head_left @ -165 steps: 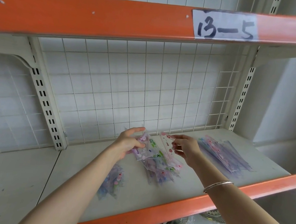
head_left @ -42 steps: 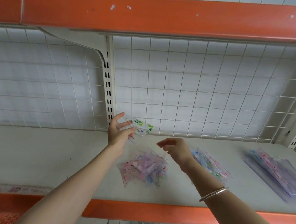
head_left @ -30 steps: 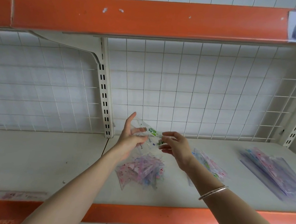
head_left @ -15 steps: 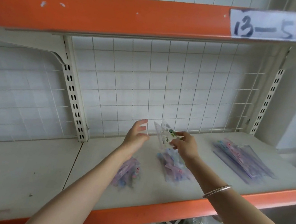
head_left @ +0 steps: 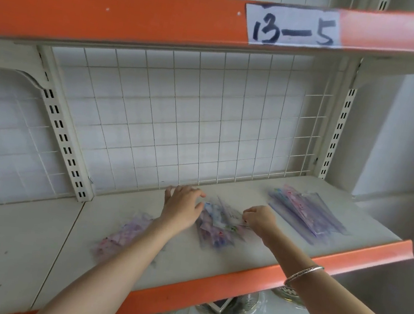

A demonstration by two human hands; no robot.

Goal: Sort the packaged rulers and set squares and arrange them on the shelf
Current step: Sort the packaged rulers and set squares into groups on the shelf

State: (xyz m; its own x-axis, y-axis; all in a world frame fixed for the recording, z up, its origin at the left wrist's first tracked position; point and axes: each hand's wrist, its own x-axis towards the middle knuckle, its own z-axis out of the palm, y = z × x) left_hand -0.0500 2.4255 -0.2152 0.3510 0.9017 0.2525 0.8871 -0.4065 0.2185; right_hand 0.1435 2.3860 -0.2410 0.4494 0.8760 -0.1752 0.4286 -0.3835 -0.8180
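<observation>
Three heaps of clear-packaged items lie on the white shelf. A pile of long packaged rulers lies at the right. A middle pile of packaged set squares sits between my hands. A third pile of small packages lies at the left, partly behind my left forearm. My left hand hovers with spread fingers just left of the middle pile. My right hand pinches a packaged set square lying on top of that pile.
An orange lip edges the shelf front. A white wire grid forms the back wall. The upper shelf edge carries a paper label "13-5". Wrapped glass dishes lie on the shelf below.
My left hand passed the set square package to my right hand, which has lowered it onto the middle pile. My left hand has let go and spread open.
</observation>
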